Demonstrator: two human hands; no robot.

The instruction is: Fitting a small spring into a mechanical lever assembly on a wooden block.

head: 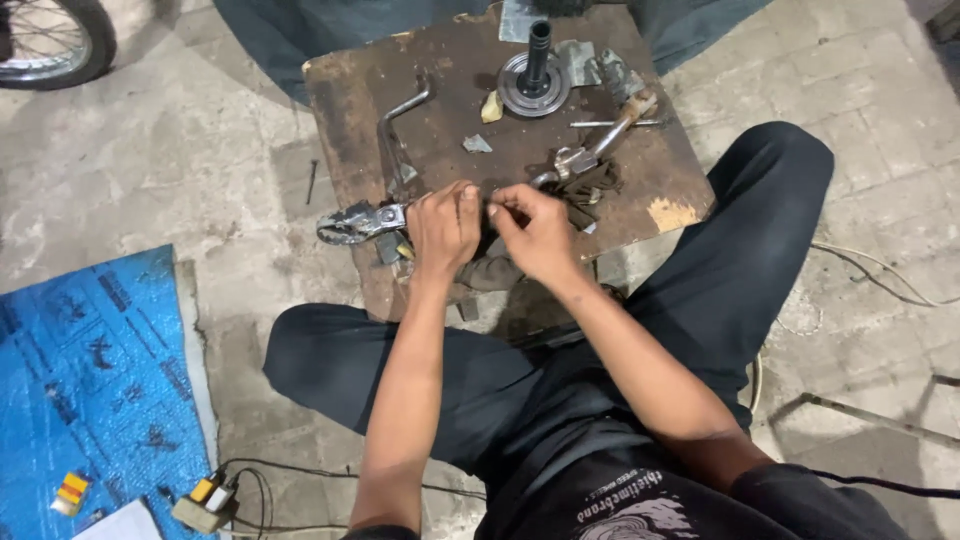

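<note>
Across my knees sits the low wooden table point(380, 90), dark and stained. At twelve o'clock on it stands a round flange with an upright shaft point(534, 75); a bent crank lever point(398, 125) lies at ten. Nearer me, a long metal bar point(365, 221) runs nine to two o'clock under both hands. My left hand point(445, 228) grips it, nearer its looped nine o'clock end; my right hand point(535, 235) pinches something too small to tell.

A repair workshop: greasy wooden work board point(660, 180), metal crank parts point(398, 130), spoked wheel point(45, 40), cracked concrete floor point(200, 150).
</note>
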